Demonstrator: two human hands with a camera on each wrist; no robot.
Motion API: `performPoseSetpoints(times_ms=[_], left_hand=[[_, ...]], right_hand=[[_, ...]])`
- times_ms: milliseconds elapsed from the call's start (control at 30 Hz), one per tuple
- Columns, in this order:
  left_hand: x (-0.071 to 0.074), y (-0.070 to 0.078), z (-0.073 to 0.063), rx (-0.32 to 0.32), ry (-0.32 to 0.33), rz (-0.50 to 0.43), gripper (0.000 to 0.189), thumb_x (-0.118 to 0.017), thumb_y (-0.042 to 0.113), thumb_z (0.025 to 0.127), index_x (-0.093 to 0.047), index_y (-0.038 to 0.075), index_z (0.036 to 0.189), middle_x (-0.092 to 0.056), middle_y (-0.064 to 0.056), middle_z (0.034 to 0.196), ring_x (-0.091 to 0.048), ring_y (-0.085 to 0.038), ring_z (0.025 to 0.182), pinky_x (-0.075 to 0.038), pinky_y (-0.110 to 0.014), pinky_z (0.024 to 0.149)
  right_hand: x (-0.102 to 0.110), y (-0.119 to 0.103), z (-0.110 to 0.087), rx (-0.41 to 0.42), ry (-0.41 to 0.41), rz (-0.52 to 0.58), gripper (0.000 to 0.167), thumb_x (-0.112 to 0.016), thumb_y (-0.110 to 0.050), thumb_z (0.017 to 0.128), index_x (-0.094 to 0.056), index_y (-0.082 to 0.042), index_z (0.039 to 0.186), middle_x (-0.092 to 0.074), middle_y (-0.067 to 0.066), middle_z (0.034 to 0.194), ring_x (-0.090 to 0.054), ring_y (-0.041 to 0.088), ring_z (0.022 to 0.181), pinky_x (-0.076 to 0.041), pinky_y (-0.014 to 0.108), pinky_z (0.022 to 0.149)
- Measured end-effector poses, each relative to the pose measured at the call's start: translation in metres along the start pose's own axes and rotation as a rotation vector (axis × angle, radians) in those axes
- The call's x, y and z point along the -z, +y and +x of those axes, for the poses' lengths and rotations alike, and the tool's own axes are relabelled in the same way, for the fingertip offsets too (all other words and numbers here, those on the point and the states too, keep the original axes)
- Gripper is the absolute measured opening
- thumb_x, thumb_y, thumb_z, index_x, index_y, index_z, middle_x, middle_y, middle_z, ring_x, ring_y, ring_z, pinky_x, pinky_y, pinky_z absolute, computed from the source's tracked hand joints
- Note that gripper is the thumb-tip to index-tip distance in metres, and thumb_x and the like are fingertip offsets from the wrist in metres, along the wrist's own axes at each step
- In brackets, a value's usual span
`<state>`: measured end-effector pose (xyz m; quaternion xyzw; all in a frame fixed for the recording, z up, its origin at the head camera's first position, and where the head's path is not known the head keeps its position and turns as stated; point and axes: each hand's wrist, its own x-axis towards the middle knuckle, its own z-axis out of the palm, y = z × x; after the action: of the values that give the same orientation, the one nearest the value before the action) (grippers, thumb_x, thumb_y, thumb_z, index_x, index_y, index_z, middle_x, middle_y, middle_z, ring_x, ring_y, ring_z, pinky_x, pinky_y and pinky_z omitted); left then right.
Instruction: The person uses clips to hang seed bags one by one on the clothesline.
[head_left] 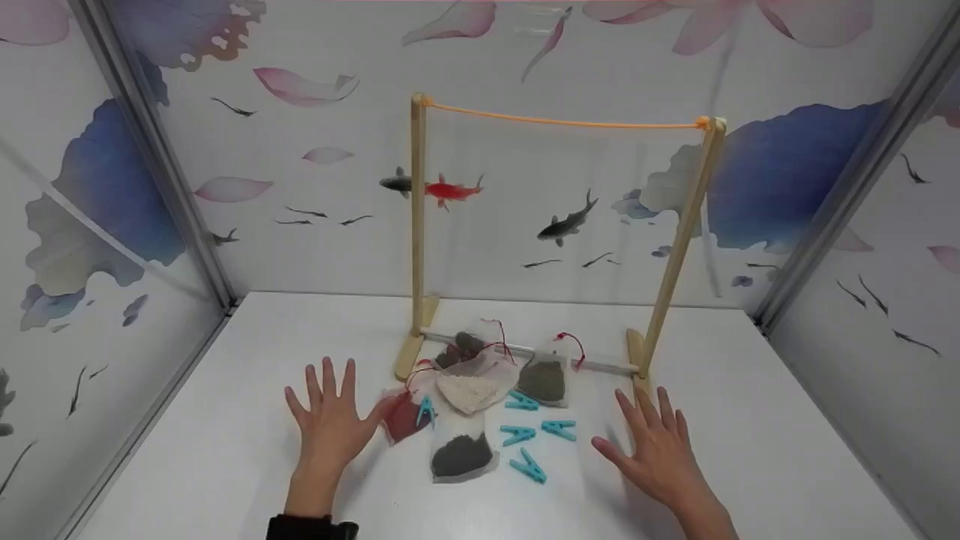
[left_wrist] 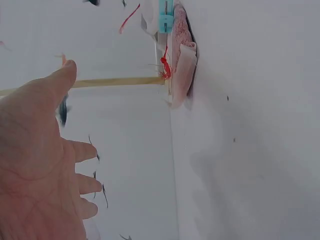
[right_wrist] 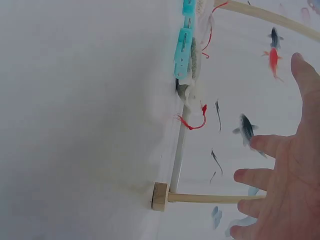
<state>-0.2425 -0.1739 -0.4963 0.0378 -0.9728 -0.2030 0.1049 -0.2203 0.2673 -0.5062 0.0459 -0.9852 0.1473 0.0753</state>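
Note:
My left hand point(head_left: 330, 427) is spread with straight fingers over the left of the table, its thumb overlapping a red-filled mesh sachet point(head_left: 405, 420) in the head view. On the right, my right hand point(head_left: 658, 450) also has its fingers spread and holds nothing. Between them lie more drawstring sachets: one with white grains point(head_left: 466, 393), one dark-filled point(head_left: 461, 456), one grey-green point(head_left: 543, 379) and one with brown lumps point(head_left: 466, 346) partly hidden behind. Several blue clothespins point(head_left: 528, 466) are scattered around these; one clothespin point(head_left: 426, 411) sits on the red sachet.
Behind the sachets stands a wooden frame point(head_left: 418, 225) with an orange cord point(head_left: 562, 121) strung between its posts and a pale bar point(head_left: 607, 366) low down. The white table point(head_left: 225, 465) is enclosed by printed panels point(head_left: 315, 225) at the back and sides.

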Motion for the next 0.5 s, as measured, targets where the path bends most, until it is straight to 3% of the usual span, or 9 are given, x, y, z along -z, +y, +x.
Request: performPoseSetpoints(times_ms=[167, 300, 400, 500], left_hand=[[-0.006, 0.018, -0.004, -0.072, 0.059, -0.012, 0.085, -0.063, 0.055, 0.09, -0.037, 0.003, 0.152, -0.022, -0.031, 0.161, -0.009, -0.053, 0.151, 0.003, -0.076, 0.114], [-0.011, 0.037, -0.01, -0.175, 0.099, -0.076, 0.076, -0.07, 0.043, 0.09, -0.044, 0.003, 0.148, -0.032, -0.03, 0.157, -0.02, -0.051, 0.149, -0.005, -0.074, 0.115], [-0.016, 0.057, -0.017, -0.294, 0.068, -0.145, 0.065, -0.073, 0.034, 0.09, -0.051, 0.004, 0.143, -0.045, -0.026, 0.151, -0.036, -0.046, 0.144, -0.019, -0.069, 0.116], [-0.023, 0.082, -0.024, -0.398, -0.073, -0.192, 0.052, -0.074, 0.027, 0.091, -0.057, 0.008, 0.136, -0.058, -0.016, 0.14, -0.054, -0.034, 0.132, -0.04, -0.055, 0.111]], right_hand=[[-0.002, -0.007, 0.0, 0.035, -0.012, 0.007, 0.085, -0.061, -0.065, 0.088, -0.039, -0.015, 0.153, -0.03, 0.025, 0.161, -0.011, 0.052, 0.151, -0.013, 0.076, 0.114], [-0.001, -0.017, 0.002, 0.058, -0.015, 0.031, 0.085, -0.063, -0.063, 0.088, -0.04, -0.015, 0.153, -0.033, 0.024, 0.159, -0.013, 0.052, 0.15, -0.016, 0.075, 0.114], [0.003, -0.028, 0.004, 0.079, -0.036, 0.06, 0.082, -0.067, -0.057, 0.088, -0.042, -0.012, 0.152, -0.036, 0.026, 0.157, -0.015, 0.053, 0.15, -0.019, 0.074, 0.114], [0.007, -0.04, 0.007, 0.104, -0.099, 0.122, 0.072, -0.072, -0.042, 0.09, -0.046, -0.009, 0.148, -0.044, 0.026, 0.152, -0.026, 0.052, 0.147, -0.026, 0.07, 0.114]])
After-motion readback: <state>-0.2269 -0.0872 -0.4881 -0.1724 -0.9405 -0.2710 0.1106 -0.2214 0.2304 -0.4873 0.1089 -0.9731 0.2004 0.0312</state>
